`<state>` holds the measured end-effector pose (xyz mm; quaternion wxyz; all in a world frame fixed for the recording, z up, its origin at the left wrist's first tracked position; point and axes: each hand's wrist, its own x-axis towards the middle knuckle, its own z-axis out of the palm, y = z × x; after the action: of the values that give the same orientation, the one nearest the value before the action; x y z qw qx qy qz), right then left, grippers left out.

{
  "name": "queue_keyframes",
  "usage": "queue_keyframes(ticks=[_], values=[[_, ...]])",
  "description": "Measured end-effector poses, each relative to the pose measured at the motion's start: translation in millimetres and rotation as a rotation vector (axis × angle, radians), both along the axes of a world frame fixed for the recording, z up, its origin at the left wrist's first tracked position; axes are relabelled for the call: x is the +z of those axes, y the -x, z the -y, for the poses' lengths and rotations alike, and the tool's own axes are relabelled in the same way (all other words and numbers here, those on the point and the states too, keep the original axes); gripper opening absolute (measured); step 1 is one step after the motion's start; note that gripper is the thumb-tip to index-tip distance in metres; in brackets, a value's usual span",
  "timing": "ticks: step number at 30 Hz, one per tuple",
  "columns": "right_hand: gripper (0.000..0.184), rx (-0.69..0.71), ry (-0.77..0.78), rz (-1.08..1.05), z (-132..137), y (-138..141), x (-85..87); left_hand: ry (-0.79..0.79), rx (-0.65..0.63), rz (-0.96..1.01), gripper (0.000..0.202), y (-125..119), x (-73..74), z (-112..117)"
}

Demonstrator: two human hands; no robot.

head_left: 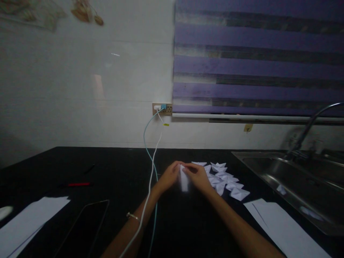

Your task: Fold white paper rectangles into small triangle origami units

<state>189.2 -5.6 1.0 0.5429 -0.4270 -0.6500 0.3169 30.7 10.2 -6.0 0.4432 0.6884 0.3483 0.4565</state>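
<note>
Both hands meet over the black counter (113, 168). My left hand (169, 176) and my right hand (198, 176) each pinch the top of a narrow folded white paper strip (184, 183), which hangs down between them. Just right of my right hand lies a pile of several folded white paper pieces (223, 179). The picture is dim and slightly blurred.
A steel sink (290, 179) with a tap (311, 123) sits at the right. White sheets lie at front right (279, 225) and front left (29, 218). A phone (86, 222), a red pen (77, 184) and two cables (152, 161) from a wall socket (162, 108) lie left.
</note>
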Motion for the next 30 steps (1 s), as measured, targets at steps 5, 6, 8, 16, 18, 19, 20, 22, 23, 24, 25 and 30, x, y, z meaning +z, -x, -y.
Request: queue_keyframes(ticks=[5, 6, 8, 16, 18, 19, 20, 22, 23, 24, 25, 30], values=[[0.022, -0.025, -0.129, 0.004, -0.5, -3.9, 4.6, 0.036, -0.073, -0.015, 0.051, -0.1, 0.7, 3.1], [0.022, -0.022, -0.146, 0.014, -0.9, -4.6, 5.2, 0.018, -0.09, -0.051, 0.048, -0.3, 0.6, 3.2], [0.021, -0.022, -0.178, 0.043, -2.1, -6.0, 5.4, -0.047, -0.121, -0.151, 0.043, -1.2, 0.4, 3.6], [0.019, -0.082, -0.265, 0.231, -2.6, -6.8, 3.7, -0.17, -0.086, -0.298, 0.045, -4.4, 4.6, 10.2], [0.019, -0.101, -0.259, 0.272, -2.2, -6.8, 2.7, -0.164, -0.082, -0.315, 0.046, -4.1, 5.3, 10.8], [0.02, -0.109, -0.251, 0.289, -2.4, -7.0, 1.9, -0.164, -0.083, -0.327, 0.046, -4.0, 5.2, 10.9], [0.02, -0.115, -0.245, 0.303, -2.7, -7.3, 1.2, -0.166, -0.081, -0.34, 0.046, -3.9, 4.7, 10.8], [0.02, -0.119, -0.25, 0.33, -3.2, -7.8, 0.0, -0.178, -0.073, -0.362, 0.047, -4.1, 2.8, 10.0], [0.02, -0.118, -0.261, 0.342, -3.4, -7.9, -0.2, -0.183, -0.067, -0.37, 0.047, -4.4, 1.4, 9.3], [0.02, -0.116, -0.277, 0.357, -3.2, -7.8, 0.0, -0.186, -0.06, -0.373, 0.047, -4.9, -0.1, 8.4], [0.021, -0.114, -0.291, 0.373, -2.9, -7.5, 0.3, -0.187, -0.051, -0.372, 0.047, -5.5, -1.6, 7.3], [0.021, -0.121, -0.334, 0.43, -0.3, -3.8, 1.2, -0.153, 0.008, -0.324, 0.047, -7.3, -7.2, 1.1]])
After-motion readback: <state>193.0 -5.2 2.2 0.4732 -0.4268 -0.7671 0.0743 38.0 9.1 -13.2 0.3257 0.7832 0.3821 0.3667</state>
